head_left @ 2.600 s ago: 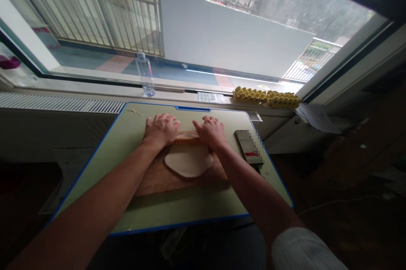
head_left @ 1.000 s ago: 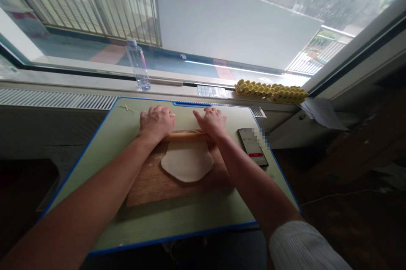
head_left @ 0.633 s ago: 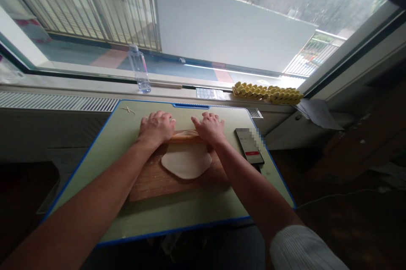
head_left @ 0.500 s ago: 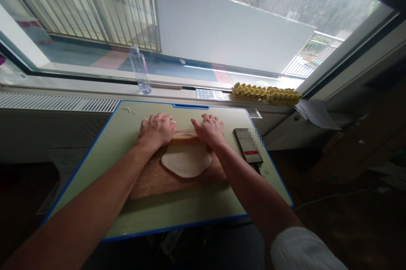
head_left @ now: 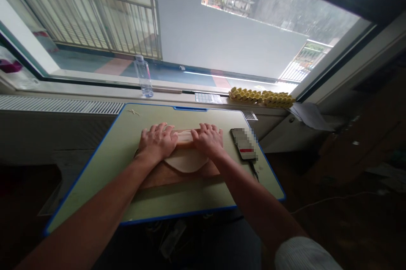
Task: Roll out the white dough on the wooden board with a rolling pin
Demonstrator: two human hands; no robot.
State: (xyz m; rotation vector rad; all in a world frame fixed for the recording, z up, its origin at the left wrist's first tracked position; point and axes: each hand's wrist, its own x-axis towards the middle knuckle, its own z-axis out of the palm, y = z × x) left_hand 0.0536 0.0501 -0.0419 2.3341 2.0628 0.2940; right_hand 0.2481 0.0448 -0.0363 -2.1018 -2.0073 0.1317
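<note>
A flat sheet of pale dough (head_left: 187, 162) lies on a wooden board (head_left: 155, 179). Across it runs a wooden rolling pin (head_left: 185, 145), visible only in the gap between my hands. My left hand (head_left: 157, 139) presses on the pin's left part, fingers pointing away from me. On the right part rests my right hand (head_left: 208, 139), its thumb towards the other hand. Both palms cover the pin's ends, so how far the fingers wrap round it is partly hidden. Some dough shows beyond the pin.
The board sits on a small green table (head_left: 108, 168) with a blue rim. A phone (head_left: 244, 145) with a cable lies at the right. On the windowsill stand a plastic bottle (head_left: 144, 77) and yellow egg cartons (head_left: 261, 97). Thin dough scraps (head_left: 133, 112) lie at the far left corner.
Both hands and the rolling pin have come towards me over the dough. More dough shows beyond the pin and less on my side. The camera view has shifted slightly.
</note>
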